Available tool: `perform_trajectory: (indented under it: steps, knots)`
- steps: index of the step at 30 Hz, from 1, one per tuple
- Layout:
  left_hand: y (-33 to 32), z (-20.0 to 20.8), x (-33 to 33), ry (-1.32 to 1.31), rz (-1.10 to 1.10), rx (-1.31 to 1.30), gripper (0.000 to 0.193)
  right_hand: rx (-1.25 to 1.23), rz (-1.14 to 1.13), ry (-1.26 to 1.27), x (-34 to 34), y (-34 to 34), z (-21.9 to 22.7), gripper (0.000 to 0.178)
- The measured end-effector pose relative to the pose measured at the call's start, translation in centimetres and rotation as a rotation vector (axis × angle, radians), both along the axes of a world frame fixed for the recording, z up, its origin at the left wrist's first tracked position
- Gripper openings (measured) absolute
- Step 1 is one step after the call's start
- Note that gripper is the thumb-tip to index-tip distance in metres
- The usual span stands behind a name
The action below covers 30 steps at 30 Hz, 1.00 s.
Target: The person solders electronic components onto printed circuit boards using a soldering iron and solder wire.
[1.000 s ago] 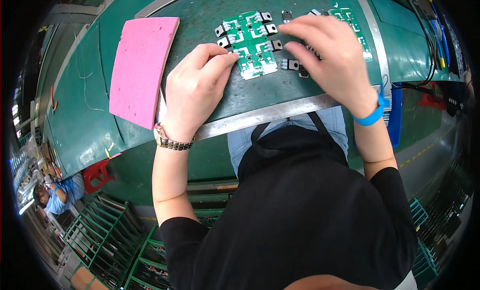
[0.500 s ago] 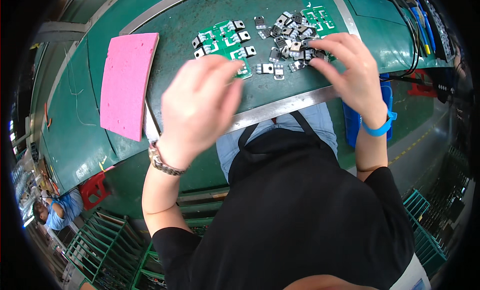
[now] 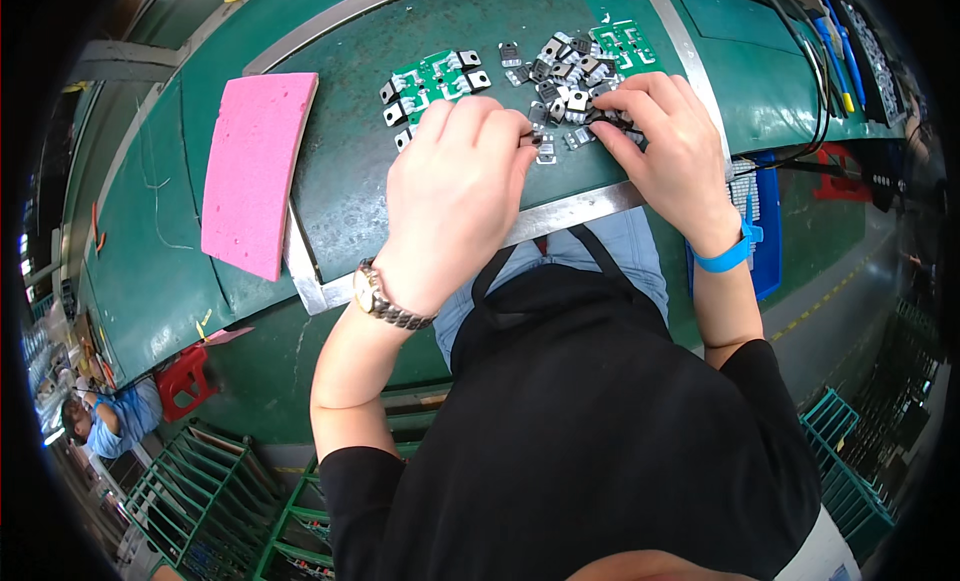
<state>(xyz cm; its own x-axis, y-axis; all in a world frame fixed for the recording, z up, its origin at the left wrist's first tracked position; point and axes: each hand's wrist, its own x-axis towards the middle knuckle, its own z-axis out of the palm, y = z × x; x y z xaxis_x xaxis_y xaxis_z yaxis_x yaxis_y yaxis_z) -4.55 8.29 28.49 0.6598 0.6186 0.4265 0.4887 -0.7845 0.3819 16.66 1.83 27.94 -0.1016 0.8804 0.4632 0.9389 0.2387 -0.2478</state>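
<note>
My left hand (image 3: 460,186), with a watch on its wrist, reaches over the near side of the green circuit board (image 3: 437,79) and pinches a small black transistor (image 3: 531,139) between thumb and forefinger. Black transistors with metal tabs stick out along the board's edges; the near part of the board is hidden behind this hand. Beside it lies a heap of loose black and silver transistors (image 3: 560,66). At the heap's right near side, my right hand (image 3: 672,149), wearing a blue wrist strap, has its thumb and forefinger closed around a dark transistor, mostly hidden.
A second green board (image 3: 625,46) lies behind the heap. To the left is a pink foam slab (image 3: 258,176) on the green tabletop. A metal strip (image 3: 570,211) edges the table before me. Below at right sits a blue bin (image 3: 765,236); cables (image 3: 822,91) hang at the right.
My left hand has moved right from the board to the near transistors and closed on one. The right hand has shifted slightly left and nearer, and its finger gap has narrowed.
</note>
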Motion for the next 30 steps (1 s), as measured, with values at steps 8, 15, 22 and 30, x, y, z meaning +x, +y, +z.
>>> perform_trajectory:
  steps: [8,15,22,30]
  knots:
    - [-0.7,0.1,-6.5,-0.604,0.163,-0.724,0.017,0.106,-0.051,0.064,0.6,0.5,0.0,0.013]
    - [-1.0,-1.0,-8.7,-0.845,0.173,-0.879,0.018,-0.187,-0.114,0.879,-1.9,-0.1,0.8,0.010]
    - [-1.3,-1.3,-9.2,-1.036,0.095,-1.108,0.021,0.004,0.004,0.544,-4.2,2.0,-0.3,0.016]
    - [-1.3,-1.7,-7.9,-0.448,0.234,-0.512,0.033,-0.140,0.220,0.478,-5.2,2.7,0.0,0.017]
